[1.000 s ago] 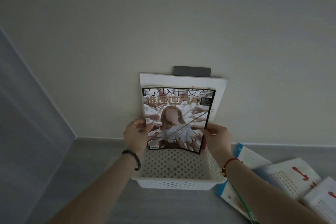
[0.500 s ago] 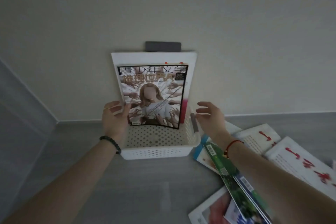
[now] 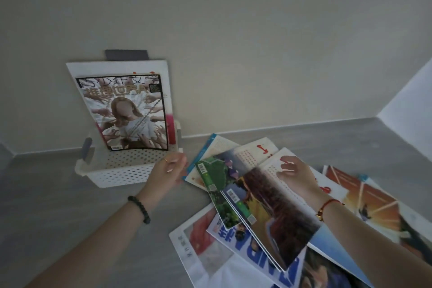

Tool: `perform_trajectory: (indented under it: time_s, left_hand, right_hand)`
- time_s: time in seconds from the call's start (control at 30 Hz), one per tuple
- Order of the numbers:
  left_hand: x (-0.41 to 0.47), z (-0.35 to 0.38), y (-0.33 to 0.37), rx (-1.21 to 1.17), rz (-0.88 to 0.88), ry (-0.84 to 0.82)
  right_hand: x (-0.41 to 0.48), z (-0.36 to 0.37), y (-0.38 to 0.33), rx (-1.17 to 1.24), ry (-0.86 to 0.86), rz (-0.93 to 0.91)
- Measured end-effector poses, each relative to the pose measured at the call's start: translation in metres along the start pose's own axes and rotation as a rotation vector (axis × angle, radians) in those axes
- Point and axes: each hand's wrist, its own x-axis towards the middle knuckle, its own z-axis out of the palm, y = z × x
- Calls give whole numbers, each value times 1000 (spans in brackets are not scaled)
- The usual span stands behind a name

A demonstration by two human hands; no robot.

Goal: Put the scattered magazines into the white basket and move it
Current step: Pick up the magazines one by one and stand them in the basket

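The white perforated basket stands on the grey floor against the wall, left of centre. Upright in it, a magazine with a long-haired figure on its cover leans on larger white magazines behind it. Scattered magazines fan out to the right, topped by a reddish-brown and yellow one and a green one. My left hand hovers empty by the basket's right front corner, fingers loosely curled. My right hand lies spread on a white magazine with red characters in the pile.
A grey plate sits on the wall behind the basket. More magazines cover the floor at lower right, among them an orange one and a white one. A paler wall closes the right corner.
Both hands have let go of the figure-cover magazine, which now stands in the basket. The view swung right; my right hand reached onto the pile and my left drew back to the basket's corner.
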Motion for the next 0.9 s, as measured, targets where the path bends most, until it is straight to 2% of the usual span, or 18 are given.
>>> perform_trajectory:
  time_s: [0.23, 0.43, 0.57, 0.67, 0.73, 0.9]
  left_hand:
    - [0, 96, -17, 176, -113, -190]
    - [4, 146, -39, 518, -155, -250]
    - [6, 163, -39, 725, -126, -148]
    - [8, 166, -35, 749, -95, -129]
    - [6, 167, -34, 752, -82, -131]
    - [-1, 178, -34, 633, -133, -145]
  right_hand:
    - [4, -82, 55, -129, 27, 146]
    - [14, -111, 97, -141, 74, 205]
    - [20, -111, 110, 17, 112, 221]
    - [21, -109, 113, 313, 204, 278]
    - [22, -110, 116, 416, 244, 333]
    - [18, -108, 118, 362, 101, 403]
